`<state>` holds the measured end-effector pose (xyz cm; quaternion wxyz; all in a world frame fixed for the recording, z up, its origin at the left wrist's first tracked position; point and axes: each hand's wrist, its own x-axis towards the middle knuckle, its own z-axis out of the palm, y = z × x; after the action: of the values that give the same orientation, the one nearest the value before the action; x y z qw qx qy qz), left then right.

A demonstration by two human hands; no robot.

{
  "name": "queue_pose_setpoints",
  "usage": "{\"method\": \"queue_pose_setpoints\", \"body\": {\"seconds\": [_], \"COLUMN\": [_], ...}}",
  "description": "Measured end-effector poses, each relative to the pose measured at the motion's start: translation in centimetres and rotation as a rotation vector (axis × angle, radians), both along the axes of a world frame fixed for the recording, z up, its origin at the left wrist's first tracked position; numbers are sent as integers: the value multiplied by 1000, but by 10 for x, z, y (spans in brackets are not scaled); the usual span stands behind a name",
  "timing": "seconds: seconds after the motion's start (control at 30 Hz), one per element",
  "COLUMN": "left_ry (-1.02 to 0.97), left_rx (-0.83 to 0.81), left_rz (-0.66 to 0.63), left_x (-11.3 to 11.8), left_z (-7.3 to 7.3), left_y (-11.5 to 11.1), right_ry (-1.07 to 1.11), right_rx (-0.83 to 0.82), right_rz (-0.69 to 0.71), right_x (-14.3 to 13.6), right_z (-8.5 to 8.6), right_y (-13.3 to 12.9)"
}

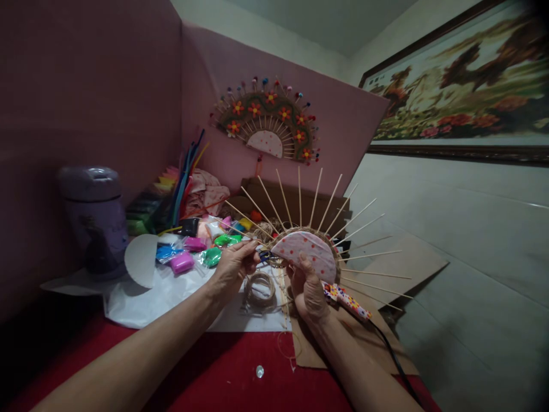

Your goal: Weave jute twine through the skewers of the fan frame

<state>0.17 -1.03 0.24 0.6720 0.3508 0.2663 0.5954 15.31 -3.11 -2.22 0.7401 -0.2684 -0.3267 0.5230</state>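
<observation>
My right hand (309, 289) grips the lower edge of a half-round fan piece (306, 252), its thumb on the front. White cloth with red dots covers the piece, and brown twine runs along its curved rim. Thin wooden sticks (317, 197) spread outward from that rim like rays. At the left end of the rim my left hand (239, 262) is closed in a pinch, close to the lowest stick; what lies between its fingertips is too small to make out. A coil of twine (259, 290) lies on the white sheet below the hands.
A flower-patterned glue gun (349, 303) with a black cord lies on cardboard (313, 349) at right. Bagged coloured clay (182, 262), a white half disc (140, 260) and a purple container (96, 223) stand left. A decorated fan (266, 143) hangs on the pink panel behind.
</observation>
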Motion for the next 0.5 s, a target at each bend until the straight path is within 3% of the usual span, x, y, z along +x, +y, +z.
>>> {"method": "queue_pose_setpoints", "body": {"seconds": [0.5], "left_ry": [-20], "left_rx": [39], "left_rz": [-14], "left_x": [2], "left_z": [-5], "left_y": [1], "right_ry": [-18], "right_rx": [-4], "right_rz": [-66], "right_x": [-1], "right_z": [-3], "right_y": [1]}}
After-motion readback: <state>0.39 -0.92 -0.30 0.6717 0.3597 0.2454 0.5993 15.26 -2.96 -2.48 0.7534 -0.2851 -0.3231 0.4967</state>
